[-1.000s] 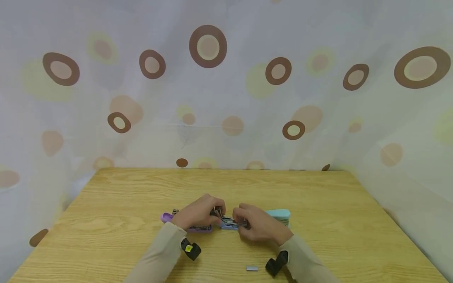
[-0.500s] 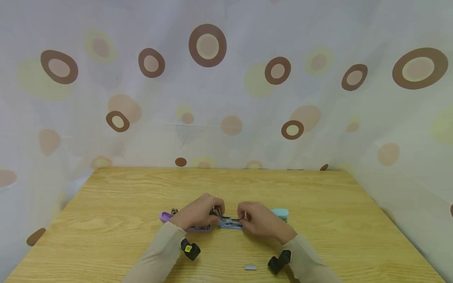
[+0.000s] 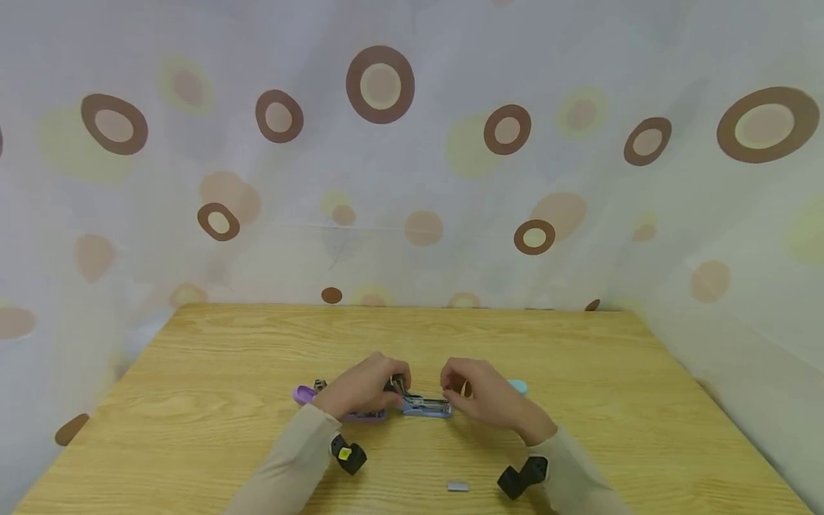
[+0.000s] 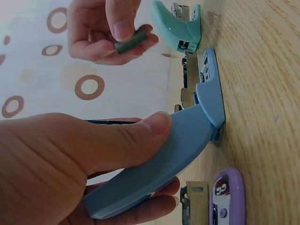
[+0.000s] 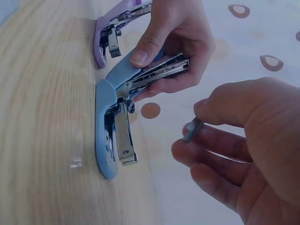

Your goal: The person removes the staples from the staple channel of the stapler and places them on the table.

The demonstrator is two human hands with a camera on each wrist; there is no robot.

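Note:
My left hand (image 3: 367, 386) grips the raised top cover of a light blue stapler (image 4: 154, 168), thumb on the outside. The stapler's base (image 5: 100, 126) rests on the wooden table, and its metal magazine (image 5: 123, 133) lies exposed, angled up from the base. Just right of the stapler, my right hand (image 3: 479, 390) pinches a short grey strip of staples (image 5: 192, 130) between thumb and fingers, apart from the magazine. In the head view the fingers hide this strip.
An opened purple stapler (image 3: 304, 394) lies to the left, partly behind the left forearm. A mint green stapler (image 4: 180, 23) stands to the right, mostly hidden by the right hand in the head view. A small grey strip (image 3: 458, 487) lies near the front.
My right hand has drawn away from the blue stapler's magazine to the right, uncovering the stapler's front end. The left hand stays in place on the cover.

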